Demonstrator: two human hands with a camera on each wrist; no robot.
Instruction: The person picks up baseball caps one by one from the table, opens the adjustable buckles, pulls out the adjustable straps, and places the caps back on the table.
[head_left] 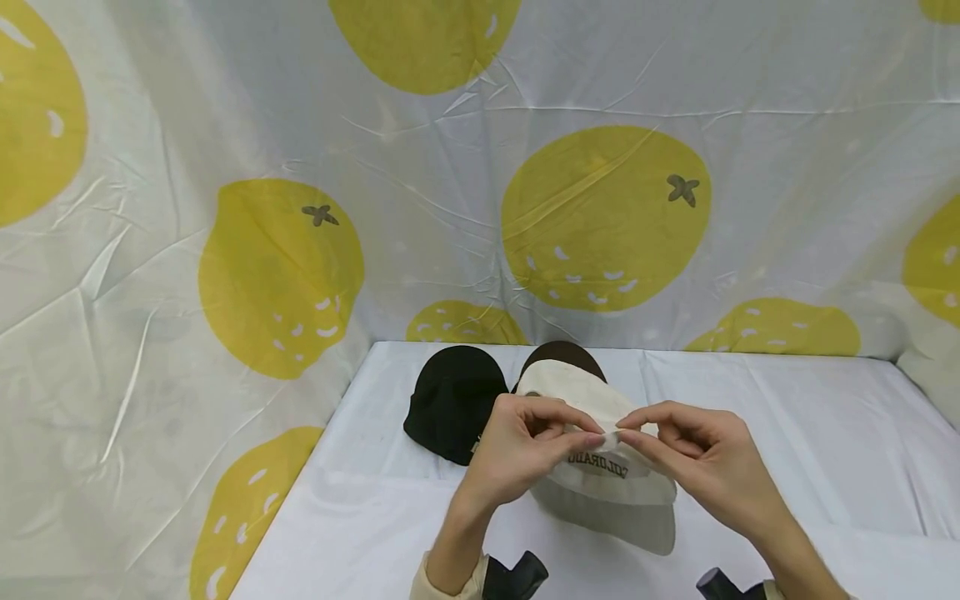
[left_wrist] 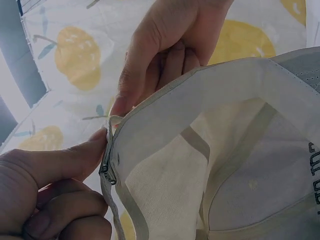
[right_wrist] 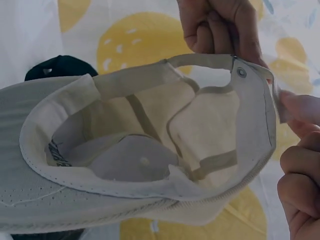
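Note:
A cream baseball cap [head_left: 570,392] with dark COLORADO lettering is held up, its grey brim [head_left: 615,517] pointing down toward the front. My left hand [head_left: 517,454] pinches the adjuster strap at the cap's back between thumb and index finger. Opposite it, my right hand [head_left: 712,458] pinches the strap's end the same way; the fingertips of both nearly meet. A small metal buckle [left_wrist: 106,170] sits on the strap in the left wrist view. In the right wrist view the strap end [right_wrist: 280,102] sticks out beside the right fingertips, and the cap's hollow inside faces the camera.
A black cap [head_left: 453,400] rests on the white-covered table [head_left: 337,517] left of the hands. Behind the cream cap, a brown cap [head_left: 562,354] is partly hidden. A lemon-print cloth [head_left: 420,192] hangs around the table's back and sides.

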